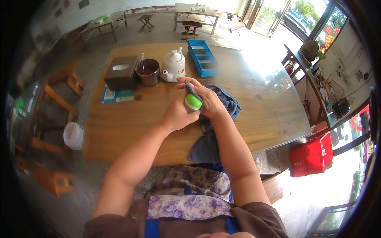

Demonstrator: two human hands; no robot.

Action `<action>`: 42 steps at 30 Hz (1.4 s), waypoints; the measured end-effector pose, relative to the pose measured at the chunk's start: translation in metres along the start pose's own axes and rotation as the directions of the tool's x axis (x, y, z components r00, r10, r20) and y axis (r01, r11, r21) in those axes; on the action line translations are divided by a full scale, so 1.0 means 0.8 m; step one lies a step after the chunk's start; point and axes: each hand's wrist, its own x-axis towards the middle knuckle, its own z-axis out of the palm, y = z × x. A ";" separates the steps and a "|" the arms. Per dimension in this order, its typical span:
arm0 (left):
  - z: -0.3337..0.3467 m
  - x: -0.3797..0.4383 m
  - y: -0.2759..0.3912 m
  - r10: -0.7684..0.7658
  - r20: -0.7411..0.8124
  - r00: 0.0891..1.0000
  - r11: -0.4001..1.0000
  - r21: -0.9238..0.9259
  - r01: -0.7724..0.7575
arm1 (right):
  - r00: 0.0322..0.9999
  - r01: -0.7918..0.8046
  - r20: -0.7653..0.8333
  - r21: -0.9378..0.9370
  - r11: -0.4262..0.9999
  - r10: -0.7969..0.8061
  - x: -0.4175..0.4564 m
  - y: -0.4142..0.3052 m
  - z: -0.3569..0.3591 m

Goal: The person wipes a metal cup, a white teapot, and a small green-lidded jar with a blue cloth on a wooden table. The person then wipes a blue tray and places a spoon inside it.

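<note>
Both hands meet above the wooden table [143,131]. My left hand [178,114] is wrapped around a small container with a green lid [193,101], its lower part mostly hidden by the fingers. My right hand [212,101] presses a fold of blue-grey cloth [232,102] against the container's side. More of this cloth lies beyond my right wrist, and grey-blue cloth [204,150] also reaches the near table edge; my forearm hides whether they join. Just beyond the hands stands a white teapot [173,66], beside a metal pot [148,78] with a spoon in dark red contents.
A brown tissue box [122,78] stands at the table's left, partly over a printed card [125,96]. A blue divided tray [203,58] lies at the far side. A red bin [308,157] stands right of the table, a white-lined bin [73,135] left.
</note>
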 end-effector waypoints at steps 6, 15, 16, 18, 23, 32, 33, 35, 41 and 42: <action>-0.015 0.006 0.020 -0.351 0.213 0.912 0.788 -0.459 0.411 | 0.996 0.090 -0.017 -0.136 0.987 -0.093 0.008 0.016 -0.007; -0.026 0.006 0.005 -0.451 0.125 0.884 0.741 -0.500 0.449 | 0.932 0.337 0.074 -0.529 0.779 -0.354 0.009 0.030 0.008; -0.026 0.010 -0.001 -0.458 0.145 0.877 0.743 -0.480 0.467 | 0.914 0.366 0.109 -0.642 0.674 -0.392 0.009 0.026 0.007; -0.025 0.009 -0.007 -0.318 0.031 0.948 0.863 -0.405 0.302 | 0.890 0.377 0.165 -0.791 0.482 -0.425 0.006 0.021 0.013; -0.021 0.002 -0.043 -0.085 -0.082 0.993 0.996 -0.014 0.085 | 0.904 0.365 0.193 -0.812 0.456 -0.381 0.009 0.017 0.015; -0.014 0.006 -0.037 -0.023 -0.040 0.999 0.957 0.287 0.034 | 0.858 0.235 -0.045 -0.851 0.469 -0.512 0.012 0.033 0.028; -0.014 0.004 -0.038 -0.066 -0.039 0.997 0.944 0.321 0.075 | 0.853 0.198 -0.081 -0.864 0.463 -0.515 0.012 0.034 0.031; -0.012 -0.001 -0.044 -0.170 -0.059 0.984 0.903 0.391 0.180 | 0.839 0.122 -0.151 -0.884 0.451 -0.523 0.013 0.037 0.035; -0.022 0.001 -0.018 -0.192 0.016 0.981 0.980 0.049 0.191 | 0.842 0.388 0.079 -0.775 0.499 -0.533 0.015 0.033 0.013; -0.027 0.006 0.003 -0.163 0.033 0.986 0.973 0.174 0.154 | 0.837 0.405 0.097 -0.772 0.489 -0.539 0.014 0.033 0.010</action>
